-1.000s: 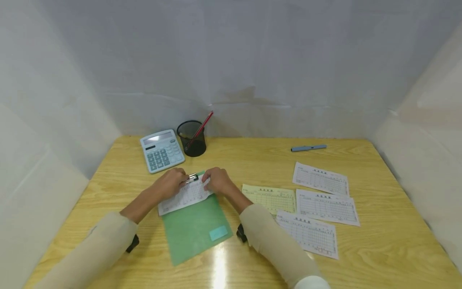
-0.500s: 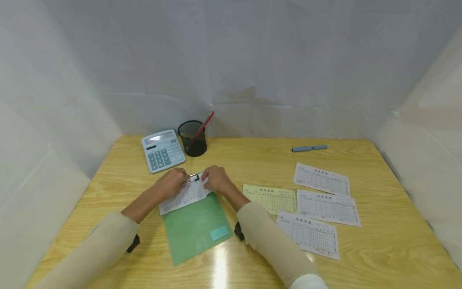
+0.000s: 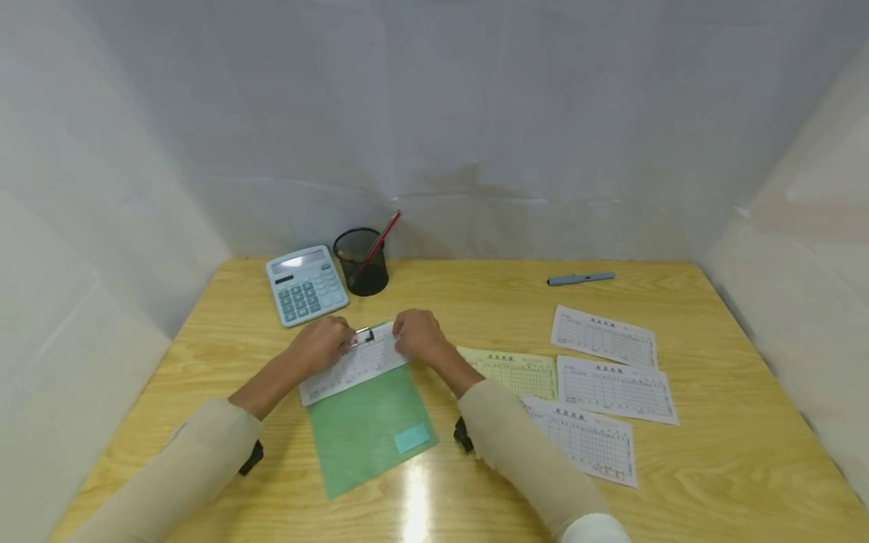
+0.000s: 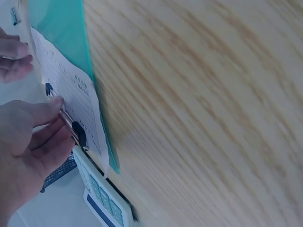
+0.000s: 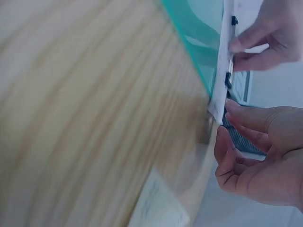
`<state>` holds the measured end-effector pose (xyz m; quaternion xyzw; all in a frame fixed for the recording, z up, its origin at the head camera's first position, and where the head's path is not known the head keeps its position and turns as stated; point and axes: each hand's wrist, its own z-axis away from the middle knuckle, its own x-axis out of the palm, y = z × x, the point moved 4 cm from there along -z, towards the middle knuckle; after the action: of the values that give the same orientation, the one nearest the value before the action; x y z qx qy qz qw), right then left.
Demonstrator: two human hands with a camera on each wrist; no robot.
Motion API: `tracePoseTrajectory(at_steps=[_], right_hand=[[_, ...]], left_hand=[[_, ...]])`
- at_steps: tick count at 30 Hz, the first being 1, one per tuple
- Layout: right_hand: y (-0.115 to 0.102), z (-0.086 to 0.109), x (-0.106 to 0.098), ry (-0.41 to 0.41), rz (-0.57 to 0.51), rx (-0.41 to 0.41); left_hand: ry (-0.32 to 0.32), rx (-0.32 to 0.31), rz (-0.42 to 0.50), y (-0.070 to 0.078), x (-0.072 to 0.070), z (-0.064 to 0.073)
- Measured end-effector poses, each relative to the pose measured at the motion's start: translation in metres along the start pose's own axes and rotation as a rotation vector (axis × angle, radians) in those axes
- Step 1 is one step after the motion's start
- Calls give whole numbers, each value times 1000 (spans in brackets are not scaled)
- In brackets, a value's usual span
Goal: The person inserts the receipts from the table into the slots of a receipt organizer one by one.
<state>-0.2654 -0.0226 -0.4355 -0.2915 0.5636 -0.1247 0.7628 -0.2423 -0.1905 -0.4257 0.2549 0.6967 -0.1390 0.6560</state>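
A white printed form [image 3: 360, 366] lies across the top of a green clip folder [image 3: 373, 430]. My left hand [image 3: 322, 345] pinches the metal clip [image 3: 363, 336] with thumb and fingers over the form's top edge; the left wrist view shows the clip's black end [image 4: 79, 134] beside the fingertips. My right hand [image 3: 419, 337] is at the form's right end. In the right wrist view, a gap shows between its thumb and index finger, beside the form's corner [image 5: 217, 111]; its other fingers are loosely curled.
Beyond the folder stand a light-blue calculator [image 3: 307, 286] and a black mesh cup [image 3: 370, 275] with a red pencil [image 3: 385, 234]. To the right are a yellow form [image 3: 509, 369], several white forms [image 3: 614, 388] and a blue pen [image 3: 581, 278].
My right hand has shifted slightly right along the form, uncovering more of its upper right part. The left hand stays at the clip.
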Motion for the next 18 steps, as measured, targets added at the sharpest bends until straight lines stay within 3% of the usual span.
tracePoseTrajectory(at_steps=[6,11,18], right_hand=[[17,13,-23,41,-16,-89],[33,28,-44,30,-60,-102],[69,51,-80,55,-54,-127]], left_hand=[[7,-13,-9,-6,-2,1],[36,30,-39,-9,-2,1],[-1,-1,8,-9,-1,2]])
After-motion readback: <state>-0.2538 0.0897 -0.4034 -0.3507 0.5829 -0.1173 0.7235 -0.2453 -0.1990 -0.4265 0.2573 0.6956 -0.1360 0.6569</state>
